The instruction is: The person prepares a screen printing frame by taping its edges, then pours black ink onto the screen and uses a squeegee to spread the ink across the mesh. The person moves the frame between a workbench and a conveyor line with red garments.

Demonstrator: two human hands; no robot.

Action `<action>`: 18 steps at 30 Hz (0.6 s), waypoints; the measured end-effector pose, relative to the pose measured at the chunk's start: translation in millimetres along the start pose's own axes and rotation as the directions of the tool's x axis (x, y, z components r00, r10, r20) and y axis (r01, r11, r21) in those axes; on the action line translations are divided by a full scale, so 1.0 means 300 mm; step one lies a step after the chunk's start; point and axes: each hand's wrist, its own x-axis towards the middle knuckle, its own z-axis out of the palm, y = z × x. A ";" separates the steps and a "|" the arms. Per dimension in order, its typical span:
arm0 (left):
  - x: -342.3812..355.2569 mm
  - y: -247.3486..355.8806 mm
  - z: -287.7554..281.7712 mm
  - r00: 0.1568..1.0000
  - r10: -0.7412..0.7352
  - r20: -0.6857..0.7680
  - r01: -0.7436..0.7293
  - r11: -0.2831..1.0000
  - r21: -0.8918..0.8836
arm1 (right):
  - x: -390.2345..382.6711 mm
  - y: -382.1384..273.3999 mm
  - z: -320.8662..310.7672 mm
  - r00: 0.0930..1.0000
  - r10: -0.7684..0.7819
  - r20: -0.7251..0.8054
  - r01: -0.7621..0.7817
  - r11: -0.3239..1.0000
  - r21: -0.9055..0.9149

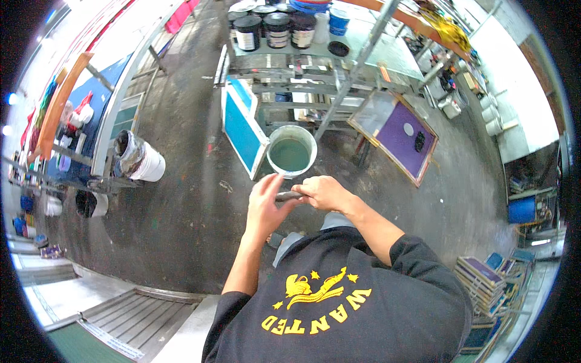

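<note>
Closest to me I see my own black shirt with a yellow print, and both forearms rising from it toward the middle of the view. My left hand (265, 202) has its fingers extended upward and its thumb side pressed against a short dark tool (288, 196), something like a handle or stick, too blurred to name. My right hand (325, 192) is curled around the other end of that tool, so both hands are grasping it together, just in front of my chest.

Just beyond the hands, on the dark stained floor (181, 206), stands an open round bucket (292, 151) with a pale rim and grey-green liquid inside; the tool is held just short of its near rim, not touching it as far as I can tell. A teal-sided frame (242, 130) stands on edge against the bucket's left side. To the right, a wooden frame with a purple panel (402, 138) leans near the legs of a metal rack.

Further left, a white bucket lined with a crumpled bag (140, 158) sits by a counter edge. Farthest off, on top of the metal rack (339, 72), stands a row of dark jars (275, 29). At lower right, a stack of framed screens (484, 284) lies well apart from the hands.
</note>
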 end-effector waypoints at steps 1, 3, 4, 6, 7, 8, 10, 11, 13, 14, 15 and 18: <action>0.018 0.014 0.045 0.988 0.041 0.152 -0.048 0.998 0.043 | -0.020 0.012 -0.011 0.999 -0.002 0.046 0.003 1.000 -0.024; 0.065 0.070 0.146 0.913 0.113 0.391 -0.163 0.982 0.097 | -0.083 0.076 -0.010 0.998 -0.021 0.065 0.020 1.000 0.012; 0.094 0.110 0.190 0.889 0.017 0.458 -0.079 0.990 0.116 | -0.116 0.103 -0.024 0.998 -0.008 0.056 0.006 0.999 0.038; 0.156 0.193 0.280 0.797 -0.164 0.581 0.073 0.982 0.176 | -0.182 0.167 -0.075 0.999 0.028 0.036 -0.031 0.996 0.085; 0.157 0.194 0.350 0.859 -0.126 0.497 0.042 0.983 0.178 | -0.228 0.217 -0.097 0.998 0.031 -0.049 -0.023 0.989 0.148; 0.181 0.193 0.415 0.873 -0.052 0.485 0.013 0.996 0.083 | -0.280 0.297 -0.125 0.973 -0.039 -0.227 0.116 0.934 0.339; 0.219 0.195 0.571 0.891 -0.200 0.408 0.122 0.970 0.210 | -0.416 0.411 -0.271 0.894 0.104 -0.437 0.083 0.918 0.389; 0.257 0.228 0.647 0.862 -0.323 0.391 0.303 0.946 0.113 | -0.502 0.510 -0.317 0.845 0.171 -0.506 0.024 0.934 0.357; 0.363 0.328 0.799 0.747 -0.518 0.417 0.594 0.802 -0.067 | -0.713 0.709 -0.395 0.762 0.385 -0.521 -0.174 0.897 0.407; 0.421 0.378 0.902 0.781 -0.483 0.395 0.574 0.805 -0.150 | -0.828 0.813 -0.424 0.716 0.528 -0.458 -0.310 0.827 0.469; 0.484 0.426 1.027 0.815 -0.448 0.369 0.548 0.803 -0.236 | -0.948 0.933 -0.414 0.645 0.574 -0.504 -0.311 0.800 0.514; 0.759 0.554 1.395 0.858 -0.354 0.373 0.444 0.876 -0.190 | -1.274 1.255 -0.326 0.444 0.767 -0.463 -0.307 0.616 0.726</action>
